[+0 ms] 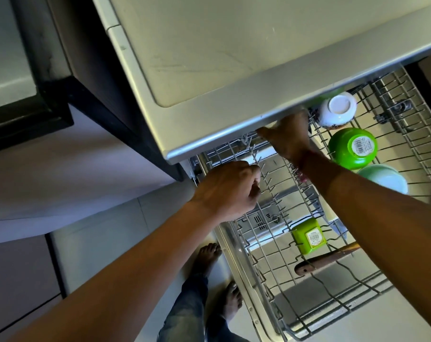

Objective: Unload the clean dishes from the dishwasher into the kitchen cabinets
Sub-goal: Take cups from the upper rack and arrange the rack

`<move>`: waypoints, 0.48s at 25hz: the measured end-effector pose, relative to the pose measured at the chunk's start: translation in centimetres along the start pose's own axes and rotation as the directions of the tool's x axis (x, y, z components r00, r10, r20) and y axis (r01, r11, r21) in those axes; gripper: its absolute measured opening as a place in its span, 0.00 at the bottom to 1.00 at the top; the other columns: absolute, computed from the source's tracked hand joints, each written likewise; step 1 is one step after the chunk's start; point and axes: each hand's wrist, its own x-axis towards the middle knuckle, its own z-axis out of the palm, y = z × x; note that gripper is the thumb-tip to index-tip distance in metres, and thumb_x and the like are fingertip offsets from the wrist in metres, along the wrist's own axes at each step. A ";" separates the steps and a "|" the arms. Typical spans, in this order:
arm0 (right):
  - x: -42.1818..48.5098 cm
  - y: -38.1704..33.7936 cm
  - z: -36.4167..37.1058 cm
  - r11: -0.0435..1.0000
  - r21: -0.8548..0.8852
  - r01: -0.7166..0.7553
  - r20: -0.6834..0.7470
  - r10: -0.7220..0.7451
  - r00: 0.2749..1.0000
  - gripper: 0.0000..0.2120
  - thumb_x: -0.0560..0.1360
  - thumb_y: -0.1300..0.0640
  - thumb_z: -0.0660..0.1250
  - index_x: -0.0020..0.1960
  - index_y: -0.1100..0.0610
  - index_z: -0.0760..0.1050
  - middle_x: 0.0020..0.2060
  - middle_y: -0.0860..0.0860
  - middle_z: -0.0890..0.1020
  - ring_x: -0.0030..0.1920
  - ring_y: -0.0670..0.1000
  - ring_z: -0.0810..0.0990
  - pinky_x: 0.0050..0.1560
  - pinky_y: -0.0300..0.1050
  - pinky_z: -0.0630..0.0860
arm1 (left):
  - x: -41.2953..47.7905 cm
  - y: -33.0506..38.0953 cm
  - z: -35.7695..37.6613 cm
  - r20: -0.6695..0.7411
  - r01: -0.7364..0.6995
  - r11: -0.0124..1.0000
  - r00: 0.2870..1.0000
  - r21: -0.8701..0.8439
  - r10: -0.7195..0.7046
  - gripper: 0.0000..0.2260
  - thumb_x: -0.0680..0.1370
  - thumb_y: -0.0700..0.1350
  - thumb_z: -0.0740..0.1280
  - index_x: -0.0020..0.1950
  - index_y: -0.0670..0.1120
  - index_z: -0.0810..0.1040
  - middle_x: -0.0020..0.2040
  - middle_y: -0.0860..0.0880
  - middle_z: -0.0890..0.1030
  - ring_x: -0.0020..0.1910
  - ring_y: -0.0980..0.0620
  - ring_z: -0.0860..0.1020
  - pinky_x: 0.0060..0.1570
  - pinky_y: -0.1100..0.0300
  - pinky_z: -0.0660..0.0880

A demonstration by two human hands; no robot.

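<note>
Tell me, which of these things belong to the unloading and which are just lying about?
Job: rack, white bowl, green bowl, pale bowl, green cup, wooden utensil; left hand gripping the rack, right hand reaching under the counter.
Just there: counter, floor, feet.

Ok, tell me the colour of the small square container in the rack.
Lime green square container, white barcode sticker on it; head view.
</note>
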 end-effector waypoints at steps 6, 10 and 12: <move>-9.4 -2.6 -5.1 0.847 0.530 -0.045 -0.132 0.135 0.982 0.30 0.61 0.68 0.78 0.58 0.51 0.72 0.55 0.53 0.79 0.47 0.44 0.79 0.45 0.37 0.78 | -2.3 2.0 -1.2 -0.035 0.021 0.997 0.999 -0.073 -0.023 0.09 0.77 0.45 0.67 0.57 0.46 0.78 0.51 0.49 0.82 0.46 0.53 0.80 0.47 0.56 0.80; -15.9 -3.5 -7.6 0.672 0.730 -0.123 -0.057 0.240 0.969 0.33 0.61 0.67 0.78 0.61 0.49 0.72 0.56 0.53 0.80 0.49 0.48 0.81 0.48 0.44 0.79 | -5.5 3.7 -2.2 -0.061 0.057 0.997 0.996 -0.043 -0.060 0.10 0.77 0.46 0.65 0.57 0.48 0.78 0.53 0.48 0.82 0.49 0.50 0.81 0.49 0.52 0.80; -18.2 -3.9 -8.6 0.623 0.766 -0.160 -0.008 0.258 0.966 0.38 0.59 0.64 0.78 0.66 0.49 0.70 0.59 0.53 0.80 0.55 0.52 0.82 0.52 0.49 0.80 | -7.4 5.0 -3.1 -0.048 0.078 0.997 0.996 -0.008 -0.078 0.10 0.77 0.46 0.65 0.57 0.48 0.78 0.52 0.48 0.82 0.49 0.49 0.81 0.49 0.51 0.80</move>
